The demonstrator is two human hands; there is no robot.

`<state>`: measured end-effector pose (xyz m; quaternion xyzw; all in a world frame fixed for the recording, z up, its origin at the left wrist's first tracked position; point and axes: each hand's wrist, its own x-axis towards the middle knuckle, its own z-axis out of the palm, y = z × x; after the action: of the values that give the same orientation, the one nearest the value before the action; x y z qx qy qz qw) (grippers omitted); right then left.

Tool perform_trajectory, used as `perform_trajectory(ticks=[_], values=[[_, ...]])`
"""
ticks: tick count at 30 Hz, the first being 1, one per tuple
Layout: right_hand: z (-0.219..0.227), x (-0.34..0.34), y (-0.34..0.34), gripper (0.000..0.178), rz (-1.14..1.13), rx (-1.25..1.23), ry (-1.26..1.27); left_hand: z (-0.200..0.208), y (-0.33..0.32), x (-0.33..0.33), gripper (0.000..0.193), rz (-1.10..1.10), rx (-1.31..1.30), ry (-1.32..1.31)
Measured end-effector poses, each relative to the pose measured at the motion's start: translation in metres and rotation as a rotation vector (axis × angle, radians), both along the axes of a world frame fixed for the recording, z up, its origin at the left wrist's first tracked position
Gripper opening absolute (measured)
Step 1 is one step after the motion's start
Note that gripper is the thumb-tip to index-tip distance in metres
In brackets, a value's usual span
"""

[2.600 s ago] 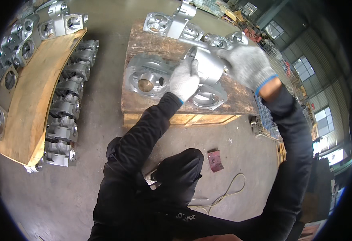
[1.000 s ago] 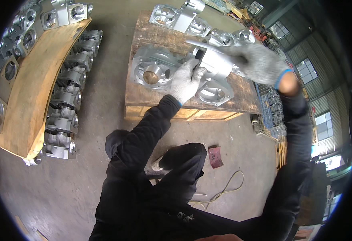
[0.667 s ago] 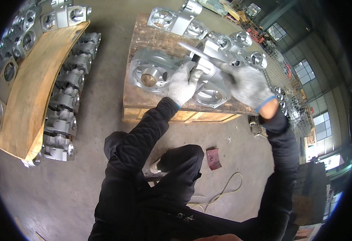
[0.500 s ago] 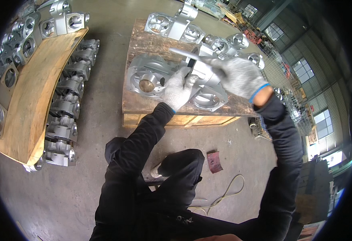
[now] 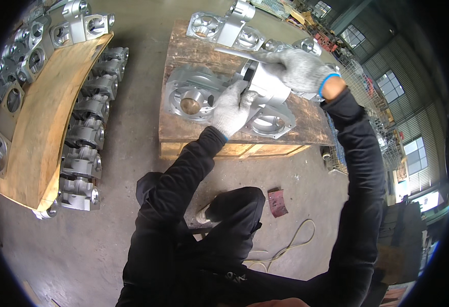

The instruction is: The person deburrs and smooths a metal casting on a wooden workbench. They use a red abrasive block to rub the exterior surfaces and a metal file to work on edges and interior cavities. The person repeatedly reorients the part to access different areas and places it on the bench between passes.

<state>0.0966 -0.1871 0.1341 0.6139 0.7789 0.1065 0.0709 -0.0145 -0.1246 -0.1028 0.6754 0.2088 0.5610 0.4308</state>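
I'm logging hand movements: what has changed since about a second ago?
The right hand has moved left over the silver casting, carrying the long flat tool, whose tip now reaches further left. The left hand stays at the casting; the red piece lies as before.

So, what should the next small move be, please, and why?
Perhaps draw the long slim grey metal tool across the silver cylindrical casting: the gloved right hand holds it near the upper edge, and the gloved left hand seems braced against the casting.
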Motion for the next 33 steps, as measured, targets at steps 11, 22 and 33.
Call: perform_trajectory(ticks=[11, 22, 33], values=[[-0.017, -0.01, -0.027, 0.037, 0.018, 0.15, -0.169, -0.033, 0.081, -0.125, 0.119, 0.622, 0.42, 0.456], [-0.01, -0.03, -0.052, 0.042, -0.07, -0.132, -0.08, -0.098, 0.15, -0.113, 0.088, 0.026, -0.223, 0.076], [-0.04, -0.011, -0.086, 0.043, -0.161, -0.029, -0.114, -0.07, 0.06, -0.132, 0.082, 0.357, -0.103, 0.422]])
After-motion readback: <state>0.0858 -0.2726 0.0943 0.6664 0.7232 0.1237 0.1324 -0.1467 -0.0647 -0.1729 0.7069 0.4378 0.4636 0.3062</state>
